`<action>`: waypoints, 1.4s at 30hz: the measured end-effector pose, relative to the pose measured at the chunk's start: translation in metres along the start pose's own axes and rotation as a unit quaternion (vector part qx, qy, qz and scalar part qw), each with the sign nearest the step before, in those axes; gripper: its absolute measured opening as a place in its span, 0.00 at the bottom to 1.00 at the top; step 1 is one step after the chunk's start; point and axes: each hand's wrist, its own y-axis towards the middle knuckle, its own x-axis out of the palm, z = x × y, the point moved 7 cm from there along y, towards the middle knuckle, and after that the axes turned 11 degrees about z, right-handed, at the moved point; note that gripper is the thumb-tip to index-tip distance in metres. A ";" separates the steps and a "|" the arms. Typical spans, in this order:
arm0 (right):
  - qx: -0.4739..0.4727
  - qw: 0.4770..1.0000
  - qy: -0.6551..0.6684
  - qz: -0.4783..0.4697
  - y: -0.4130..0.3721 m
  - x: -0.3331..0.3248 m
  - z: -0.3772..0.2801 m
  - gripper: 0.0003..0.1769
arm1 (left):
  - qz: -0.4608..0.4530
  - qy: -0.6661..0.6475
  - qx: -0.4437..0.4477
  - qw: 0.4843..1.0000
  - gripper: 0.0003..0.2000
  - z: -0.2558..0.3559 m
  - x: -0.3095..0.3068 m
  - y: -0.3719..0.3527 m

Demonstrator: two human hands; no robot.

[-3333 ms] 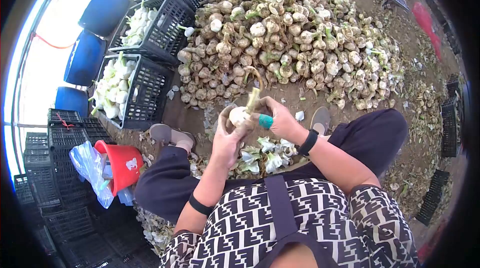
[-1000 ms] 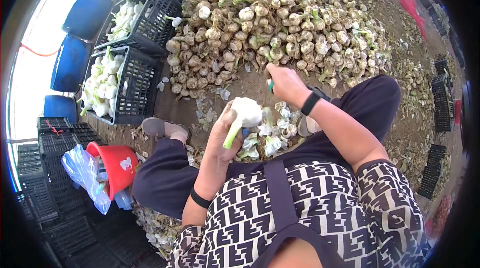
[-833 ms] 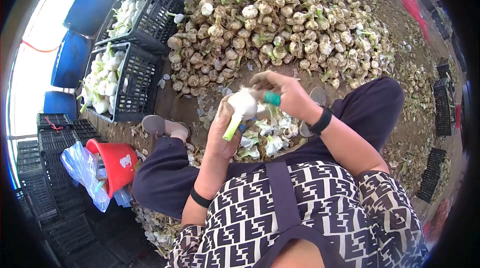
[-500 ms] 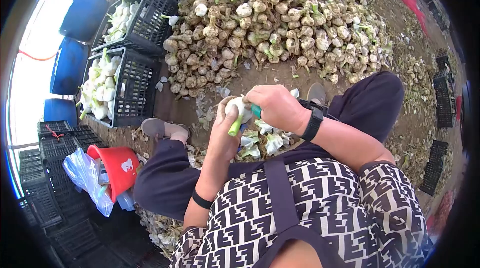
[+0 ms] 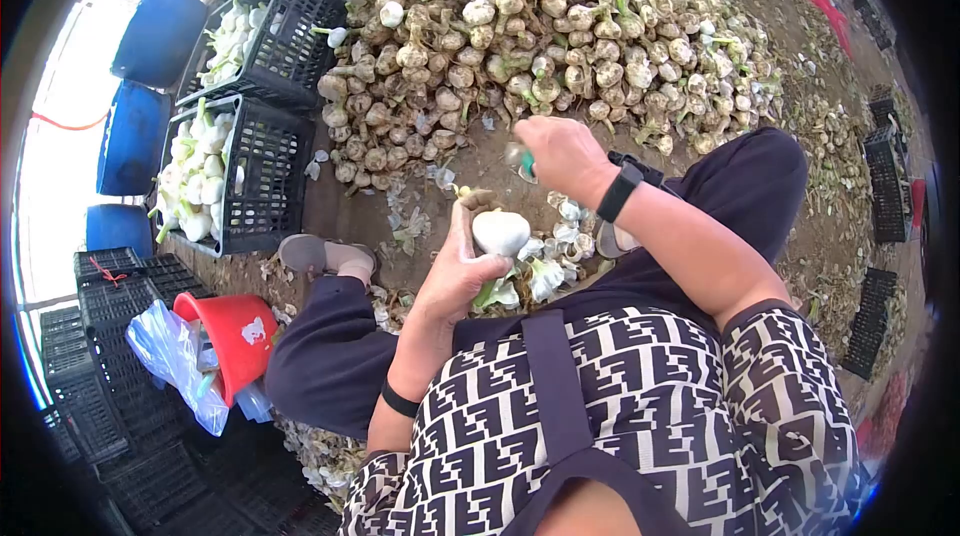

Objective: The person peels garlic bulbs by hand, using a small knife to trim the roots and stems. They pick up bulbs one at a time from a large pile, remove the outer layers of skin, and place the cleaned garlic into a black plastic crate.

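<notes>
Looked smooth and satiny on the garlic bulb (image 5: 501,233), apart from the red bucket (image 5: 232,348); rough, earthy and matt over the garlic heap (image 5: 540,46), likewise apart. Seemed smooth plastic on the bucket itself, thin glossy film on the bag (image 5: 165,348) against it, openwork plastic on the crate (image 5: 265,181) nearby, matt cloth on the trousers (image 5: 330,366) beside it.

Right hand (image 5: 562,151) drawn away from the garlic bulb (image 5: 501,234), bulb turned in the left hand (image 5: 453,271)

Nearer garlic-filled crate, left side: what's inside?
The black crate holds whitish garlic bulbs, heaped to about rim level. What lies beneath the top layer is covered by those bulbs.
</notes>
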 end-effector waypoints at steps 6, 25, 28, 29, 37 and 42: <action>-0.009 0.982 0.190 0.010 -0.016 -0.022 -0.028 0.09 | 0.085 0.058 0.079 0.992 0.35 0.010 -0.016 0.010; 0.044 0.994 0.096 -0.008 -0.023 0.012 -0.005 0.07 | 0.027 0.250 0.168 0.953 0.34 0.014 0.001 0.004; 0.089 0.988 -0.030 -0.126 -0.038 0.038 0.035 0.11 | -0.027 0.122 0.171 0.977 0.37 0.022 0.011 0.002; 0.201 0.933 0.256 -0.151 -0.045 0.041 0.033 0.15 | -0.037 0.046 0.194 0.979 0.38 0.027 0.012 0.000; 0.383 0.599 0.667 -0.224 -0.052 0.029 -0.016 0.16 | -0.086 -0.011 0.151 0.985 0.39 0.024 0.011 0.005; 0.214 0.743 0.547 -0.322 -0.053 0.016 -0.018 0.13 | 0.050 0.067 0.126 0.988 0.35 0.012 -0.020 0.018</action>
